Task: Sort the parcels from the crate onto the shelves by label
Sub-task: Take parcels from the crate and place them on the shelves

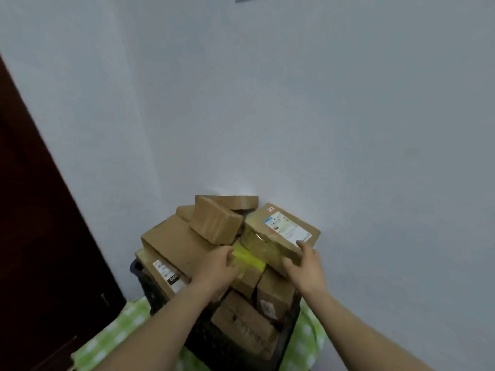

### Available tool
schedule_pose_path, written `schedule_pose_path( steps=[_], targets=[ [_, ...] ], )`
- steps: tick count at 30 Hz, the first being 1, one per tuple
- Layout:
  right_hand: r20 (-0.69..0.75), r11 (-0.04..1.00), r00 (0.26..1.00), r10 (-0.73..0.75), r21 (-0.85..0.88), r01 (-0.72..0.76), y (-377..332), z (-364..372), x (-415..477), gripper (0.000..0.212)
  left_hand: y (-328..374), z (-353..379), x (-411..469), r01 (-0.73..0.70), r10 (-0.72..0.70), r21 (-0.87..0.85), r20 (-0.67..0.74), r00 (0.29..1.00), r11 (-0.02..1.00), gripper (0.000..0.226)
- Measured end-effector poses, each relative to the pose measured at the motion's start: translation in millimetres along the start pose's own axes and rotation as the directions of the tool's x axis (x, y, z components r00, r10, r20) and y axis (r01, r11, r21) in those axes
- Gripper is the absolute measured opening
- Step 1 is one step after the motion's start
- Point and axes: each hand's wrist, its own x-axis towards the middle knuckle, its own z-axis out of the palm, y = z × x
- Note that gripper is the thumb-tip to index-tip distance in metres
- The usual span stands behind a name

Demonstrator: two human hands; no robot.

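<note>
A black crate (146,283) stands heaped with several brown cardboard parcels. On the right of the heap lies a flat parcel (270,236) with a white shipping label on top. My right hand (305,266) grips its near right corner, thumb on the front edge and fingers on the label side. My left hand (221,266) reaches into the middle of the heap and touches a parcel with yellow tape (249,261); its fingertips are hidden, so the hold is unclear. A small taped parcel (215,219) sits on top of the heap.
The crate rests on a green and white checked cloth (117,333). A pale wall (294,116) rises right behind the heap. A dark brown door or cabinet (34,236) fills the left side. No shelves are in view.
</note>
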Motion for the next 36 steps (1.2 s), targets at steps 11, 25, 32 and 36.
schedule_pose_path(
  steps=[11,25,32,36],
  targets=[
    [-0.019,0.994,0.994,0.105,-0.039,-0.105,51.3,-34.1,131.0,0.034,53.1,100.6,104.3,0.310,-0.189,-0.475,0.286,0.939,0.824,0.048],
    [0.260,0.990,0.965,0.017,-0.138,0.020,75.9,-39.6,145.5,0.056,83.2,160.9,101.5,0.392,-0.470,-0.705,0.093,0.878,0.592,0.050],
    [0.199,0.988,0.978,-0.060,-0.131,0.088,93.0,-53.3,143.1,0.045,83.4,168.4,93.0,0.351,-0.495,-0.704,0.000,0.869,0.618,0.019],
    [0.281,0.996,0.959,-0.032,0.089,0.008,100.9,-51.2,139.2,0.057,80.5,162.8,85.5,0.370,-0.492,-0.729,0.053,0.869,0.576,0.024]
  ],
)
